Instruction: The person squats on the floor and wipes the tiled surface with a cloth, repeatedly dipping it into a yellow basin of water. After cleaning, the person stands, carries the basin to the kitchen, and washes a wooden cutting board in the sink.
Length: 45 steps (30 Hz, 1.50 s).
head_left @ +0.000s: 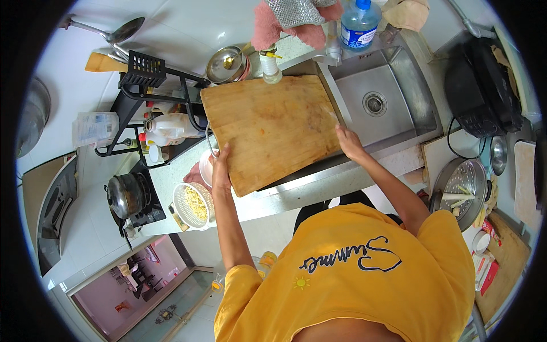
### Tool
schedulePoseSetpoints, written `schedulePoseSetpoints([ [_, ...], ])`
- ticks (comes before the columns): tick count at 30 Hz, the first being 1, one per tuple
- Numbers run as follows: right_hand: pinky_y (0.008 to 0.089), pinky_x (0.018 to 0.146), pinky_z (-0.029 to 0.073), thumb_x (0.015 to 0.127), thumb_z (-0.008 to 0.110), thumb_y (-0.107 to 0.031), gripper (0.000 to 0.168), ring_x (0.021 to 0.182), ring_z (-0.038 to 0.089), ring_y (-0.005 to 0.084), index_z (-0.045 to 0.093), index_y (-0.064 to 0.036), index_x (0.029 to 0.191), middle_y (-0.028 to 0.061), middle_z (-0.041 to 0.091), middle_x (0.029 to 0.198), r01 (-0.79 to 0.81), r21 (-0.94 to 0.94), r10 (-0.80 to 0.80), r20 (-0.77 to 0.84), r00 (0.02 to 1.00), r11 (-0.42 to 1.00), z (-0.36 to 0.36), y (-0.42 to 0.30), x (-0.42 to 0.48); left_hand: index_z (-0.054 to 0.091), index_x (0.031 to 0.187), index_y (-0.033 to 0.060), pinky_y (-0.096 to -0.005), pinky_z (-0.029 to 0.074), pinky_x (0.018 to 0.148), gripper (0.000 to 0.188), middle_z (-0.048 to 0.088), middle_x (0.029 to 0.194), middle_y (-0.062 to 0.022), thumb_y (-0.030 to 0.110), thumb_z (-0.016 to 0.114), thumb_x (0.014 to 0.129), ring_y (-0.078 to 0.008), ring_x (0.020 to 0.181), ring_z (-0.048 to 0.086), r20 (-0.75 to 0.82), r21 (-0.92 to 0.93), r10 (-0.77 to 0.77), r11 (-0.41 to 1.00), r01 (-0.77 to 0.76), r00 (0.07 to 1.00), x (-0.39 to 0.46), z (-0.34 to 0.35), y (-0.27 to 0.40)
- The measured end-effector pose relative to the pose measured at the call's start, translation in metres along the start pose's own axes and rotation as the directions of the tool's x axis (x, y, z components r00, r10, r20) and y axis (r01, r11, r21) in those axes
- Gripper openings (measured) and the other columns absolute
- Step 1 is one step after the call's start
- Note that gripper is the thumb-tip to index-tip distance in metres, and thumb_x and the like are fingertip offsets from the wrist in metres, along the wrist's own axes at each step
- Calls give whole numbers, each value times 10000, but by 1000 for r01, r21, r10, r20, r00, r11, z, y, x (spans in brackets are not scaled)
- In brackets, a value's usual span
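A large wooden cutting board point(273, 128) spans the left part of the stainless steel sink, with its near left corner over the counter. My left hand point(221, 169) grips the board's left edge, thumb on top. At the opposite edge, my right hand point(349, 143) holds the board's right side. A wire handle point(208, 139) shows at the board's left edge. Just left of my left wrist is a white plastic colander point(192, 205) with pale yellow shreds in it. A pinkish bowl point(206, 170) is partly hidden behind my left hand.
The right sink basin point(395, 94) has a drain. Behind the board stand stacked metal bowls point(224, 66), a white dispenser bottle point(270, 66) and a blue-capped jug point(360, 28). A black rack point(149, 102) holds bottles at left, near a pot point(124, 196). A steamer tray point(459, 192) sits at right.
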State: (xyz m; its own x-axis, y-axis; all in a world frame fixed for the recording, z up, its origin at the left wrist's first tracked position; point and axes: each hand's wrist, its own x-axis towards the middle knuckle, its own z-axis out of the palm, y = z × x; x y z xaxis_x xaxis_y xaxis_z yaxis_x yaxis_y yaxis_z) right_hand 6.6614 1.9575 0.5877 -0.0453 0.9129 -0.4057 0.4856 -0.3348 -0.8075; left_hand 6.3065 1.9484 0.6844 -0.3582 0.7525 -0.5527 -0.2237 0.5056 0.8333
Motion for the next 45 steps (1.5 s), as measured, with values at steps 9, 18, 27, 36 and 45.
schedulePoseSetpoints([
  [9,373,649,431,859,440,-270,298,714,569,295,559,-1,907,162,595,748,96,6,-95,-99,991,995,-9,4,16,-81,1357,82,-361,438,863,827,377,1274,-160,216,560,851,-249,1084,476,249,-165,-34,983,78,968,-15,-23,-15],
  [18,302,609,466,797,566,-153,161,664,610,224,626,-42,898,124,630,754,303,0,-258,-526,811,953,-25,-53,52,222,1326,86,-356,408,907,585,426,1252,-116,270,531,864,-235,1117,452,53,-94,76,993,-71,996,-39,1,-11],
  [27,371,708,471,723,537,-48,251,838,575,293,583,-88,966,120,585,940,279,-279,-394,-641,658,919,-19,-107,73,-26,1353,230,-406,414,921,706,404,1281,-116,230,499,882,-260,1145,437,203,-205,-25,976,68,979,-35,-12,-13],
  [36,398,817,419,670,547,-16,288,953,486,330,568,-4,957,161,532,1003,222,-555,-563,-574,595,801,-16,-127,114,323,1279,20,-382,403,926,555,441,1239,-132,312,533,856,-275,1113,460,278,-220,-48,969,112,960,-15,-10,-19],
  [45,392,820,414,720,507,-60,284,1000,451,287,531,-34,1002,132,495,1031,109,-663,-582,-552,596,741,-5,-121,128,303,1301,39,-385,381,954,561,407,1282,-127,310,522,861,-274,1157,419,165,-184,-4,982,34,986,-21,-11,-9],
])
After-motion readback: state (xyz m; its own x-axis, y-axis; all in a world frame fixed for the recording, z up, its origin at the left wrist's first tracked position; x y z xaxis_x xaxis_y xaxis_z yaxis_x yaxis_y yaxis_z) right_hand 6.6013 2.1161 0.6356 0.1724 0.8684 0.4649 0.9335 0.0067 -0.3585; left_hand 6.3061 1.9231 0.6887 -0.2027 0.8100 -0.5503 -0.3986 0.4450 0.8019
